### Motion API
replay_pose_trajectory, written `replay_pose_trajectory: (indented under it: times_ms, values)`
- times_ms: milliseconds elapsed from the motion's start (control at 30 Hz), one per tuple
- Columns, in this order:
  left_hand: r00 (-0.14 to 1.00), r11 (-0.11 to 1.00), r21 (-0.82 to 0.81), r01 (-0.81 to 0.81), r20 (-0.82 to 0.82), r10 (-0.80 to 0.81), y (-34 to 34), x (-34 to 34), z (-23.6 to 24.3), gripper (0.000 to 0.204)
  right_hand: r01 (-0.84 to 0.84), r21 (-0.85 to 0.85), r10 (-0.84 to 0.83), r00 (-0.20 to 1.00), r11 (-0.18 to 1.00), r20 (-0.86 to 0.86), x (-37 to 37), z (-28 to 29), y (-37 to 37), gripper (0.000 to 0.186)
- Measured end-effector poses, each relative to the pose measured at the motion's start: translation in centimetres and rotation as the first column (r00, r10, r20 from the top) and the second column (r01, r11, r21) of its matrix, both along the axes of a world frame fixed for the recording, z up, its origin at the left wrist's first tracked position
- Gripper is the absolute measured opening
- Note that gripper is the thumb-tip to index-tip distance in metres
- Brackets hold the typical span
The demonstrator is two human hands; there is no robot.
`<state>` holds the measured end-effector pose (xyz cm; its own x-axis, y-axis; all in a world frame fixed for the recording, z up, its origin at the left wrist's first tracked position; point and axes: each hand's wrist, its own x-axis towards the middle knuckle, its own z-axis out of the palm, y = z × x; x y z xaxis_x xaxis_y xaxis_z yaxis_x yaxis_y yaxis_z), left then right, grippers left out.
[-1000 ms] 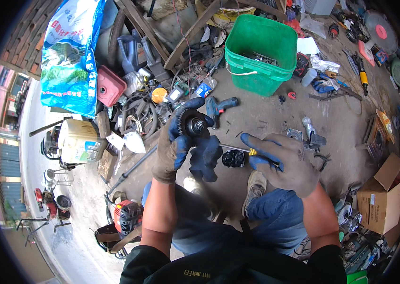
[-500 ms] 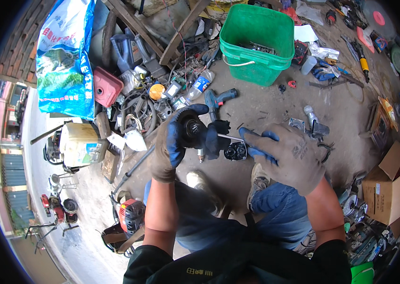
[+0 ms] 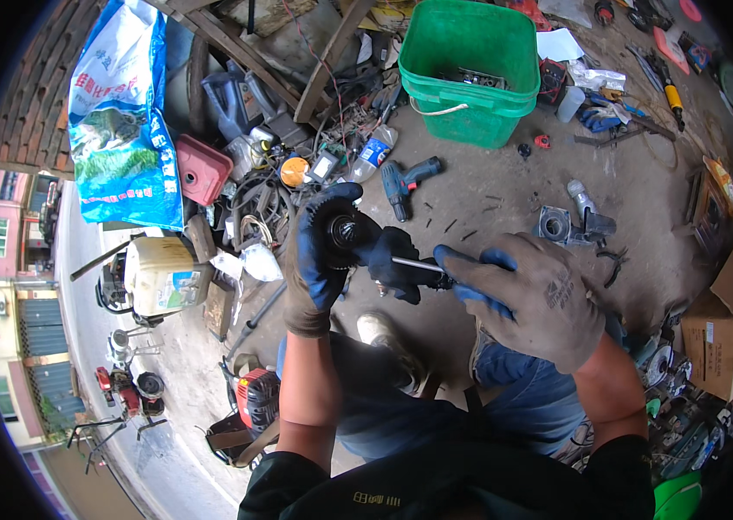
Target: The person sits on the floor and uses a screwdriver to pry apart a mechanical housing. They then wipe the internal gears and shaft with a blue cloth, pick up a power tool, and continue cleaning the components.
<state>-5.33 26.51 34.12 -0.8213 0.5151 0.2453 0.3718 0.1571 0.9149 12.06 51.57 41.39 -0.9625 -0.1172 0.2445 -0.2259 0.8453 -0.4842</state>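
Fingers of the gloved left hand [image 3: 310, 264] are clamped around a dark toothed part [image 3: 345, 232], held above the grey floor [image 3: 522, 186]; a thin metal-shafted tool [image 3: 418, 263] is gripped by the right hand [image 3: 533, 303], its handle hidden. Beyond, a drill [image 3: 401, 186], a bottle [image 3: 375, 153] and a green bucket [image 3: 470, 126] are seen. The left side is crowded by scrap [image 3: 267, 204], then bordered by a pale street [image 3: 102, 308].
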Motion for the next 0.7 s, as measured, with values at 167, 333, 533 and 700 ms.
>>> replay_pose_trajectory:
  times_ms: [167,333,533,700]
  values:
    - [0.994,0.980,0.187,0.060,0.081,-0.077,0.6,0.6,0.7,0.043,-0.018,-0.084,0.019,1.000,0.996,0.011,-0.4,0.0,-0.7,0.049]
    - [0.998,0.996,0.075,0.044,0.037,-0.047,0.8,0.4,0.5,0.055,-0.025,-0.011,0.025,0.999,1.000,0.032,-0.5,0.8,-0.8,0.046]
    - [0.979,0.990,0.069,0.123,0.153,-0.132,0.2,0.8,0.7,0.043,-0.003,-0.026,0.007,0.986,1.000,0.167,-0.4,1.2,-0.2,0.045]
    - [0.989,0.989,-0.030,0.145,-0.022,-0.146,0.8,0.7,1.0,0.036,0.026,0.115,-0.035,0.996,0.993,0.083,-0.1,1.1,-0.6,0.045]
